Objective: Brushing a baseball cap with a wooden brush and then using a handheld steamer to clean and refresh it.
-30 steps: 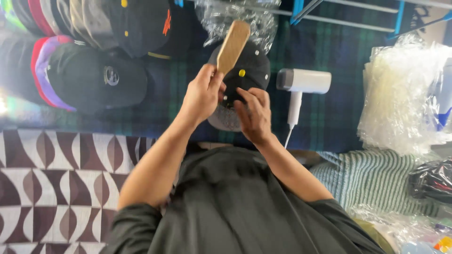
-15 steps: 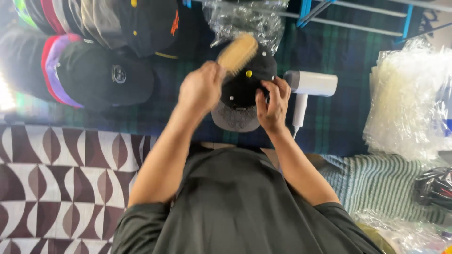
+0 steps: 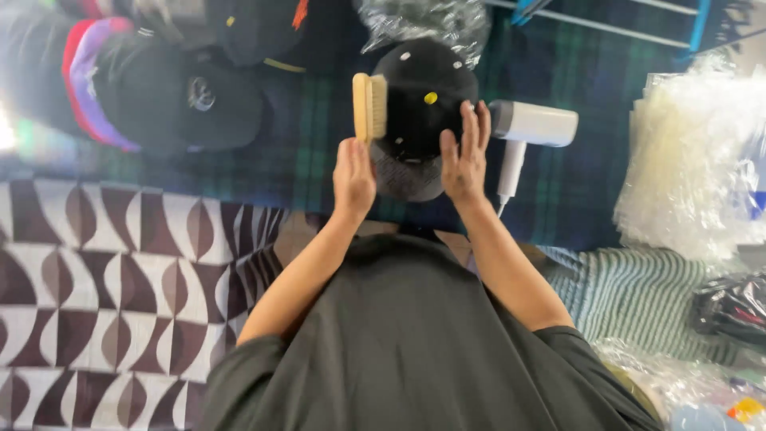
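left hand grips brush against cap | right hand flat, fingers spread on cap | dryer just beside | caps pile left | bags right

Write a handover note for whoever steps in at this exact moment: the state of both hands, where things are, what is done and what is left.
Left hand: gripping the wooden-backed brush with pale bristles, bristles against the left side of the black baseball cap with a yellow top button.
Right hand: open, fingers spread, steadying the cap's right side.
White handheld hair dryer lies on the dark green plaid cloth, right of the cap. Pile of dark caps at upper left.
Done: cannot tell how much is brushed.
Left: probably the rest of the crown.
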